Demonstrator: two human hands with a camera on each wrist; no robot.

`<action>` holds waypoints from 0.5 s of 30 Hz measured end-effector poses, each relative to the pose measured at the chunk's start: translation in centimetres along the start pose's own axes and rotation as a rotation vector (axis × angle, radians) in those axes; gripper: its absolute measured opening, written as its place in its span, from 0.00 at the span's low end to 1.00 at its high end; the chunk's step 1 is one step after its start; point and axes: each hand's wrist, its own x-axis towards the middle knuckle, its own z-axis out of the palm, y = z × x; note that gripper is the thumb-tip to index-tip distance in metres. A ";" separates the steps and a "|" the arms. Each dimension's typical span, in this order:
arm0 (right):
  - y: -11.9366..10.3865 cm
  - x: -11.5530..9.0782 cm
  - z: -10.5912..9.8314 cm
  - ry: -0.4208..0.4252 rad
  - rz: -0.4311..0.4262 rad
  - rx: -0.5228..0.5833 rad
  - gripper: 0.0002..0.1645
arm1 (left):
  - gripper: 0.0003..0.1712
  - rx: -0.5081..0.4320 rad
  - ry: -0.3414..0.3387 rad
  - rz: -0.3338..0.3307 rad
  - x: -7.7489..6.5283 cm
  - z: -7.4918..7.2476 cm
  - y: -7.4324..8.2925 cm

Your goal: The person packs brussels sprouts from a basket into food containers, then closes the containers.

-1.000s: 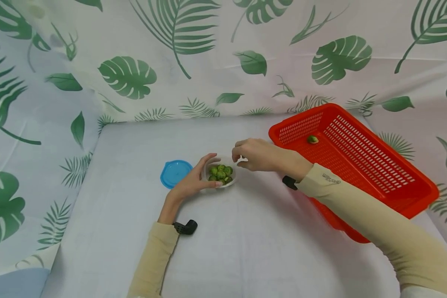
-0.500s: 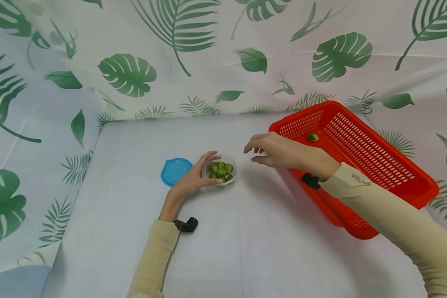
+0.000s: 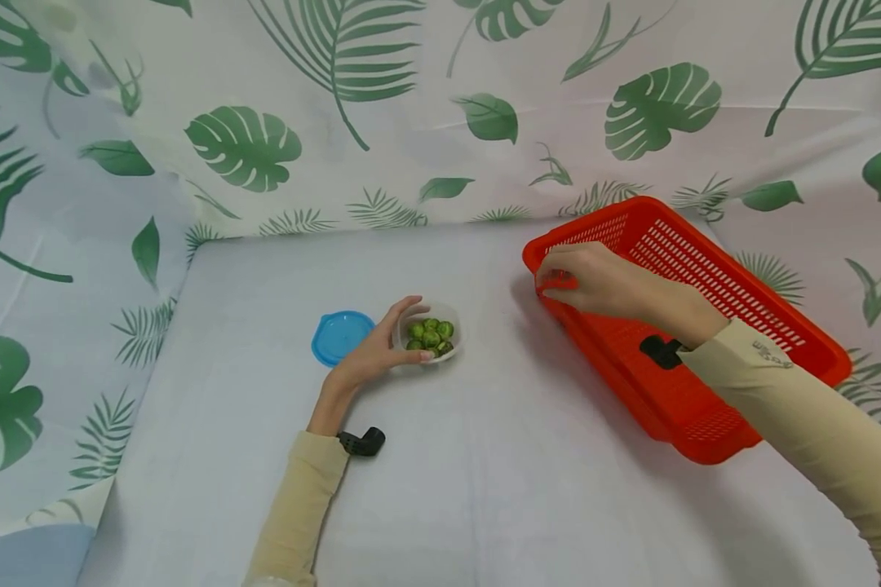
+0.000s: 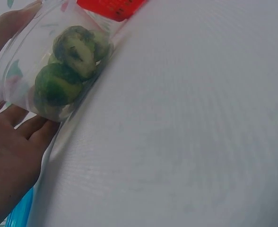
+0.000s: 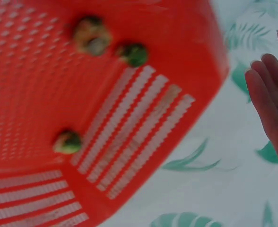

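inside the red basket (image 3: 624, 391), at the right of the worktop (image 3: 484, 456): three loose sprouts (image 5: 68, 143), blurred in the right wrist view, spread on the basket floor near a slotted wall. out of sight in the head view, apparently behind the right hand (image 3: 591, 281) and forearm. nearest to these: the right hand, with the left hand (image 3: 374, 350) well apart on the other side. below and to the right of the right grip, judging by the two views together. set aslant, with the basket's long axis running from far left to near right; too round, as sprouts, to show a clear axis.

poised over the basket's left corner, beside the near long rim: the right hand, knuckles up, fingertips toward the left and down, forearm reaching in from the lower right. in this grip, fingers and thumb apart, with red showing through the gap and nothing seen held. touching the rim or not: impossible to tell.

clamped round the left side of a clear tub (image 3: 457, 330): the left grip, thumb on the near side, fingers on the far side. within the tub: clustered green sprouts (image 3: 431, 338). just left of that hand: a blue lid (image 3: 338, 338).
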 end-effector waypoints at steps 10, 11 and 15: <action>4.2 -1.1 0.8 0.005 0.061 -0.023 0.14 | 0.56 0.105 -0.005 -0.060 0.4 -0.6 0.8; 4.6 -1.2 0.9 0.001 0.064 -0.020 0.14 | 0.57 0.121 -0.008 -0.072 0.4 -0.7 0.9; 5.7 -1.3 1.5 -0.018 0.097 -0.002 0.15 | 0.58 0.131 -0.012 -0.094 0.4 -0.8 1.0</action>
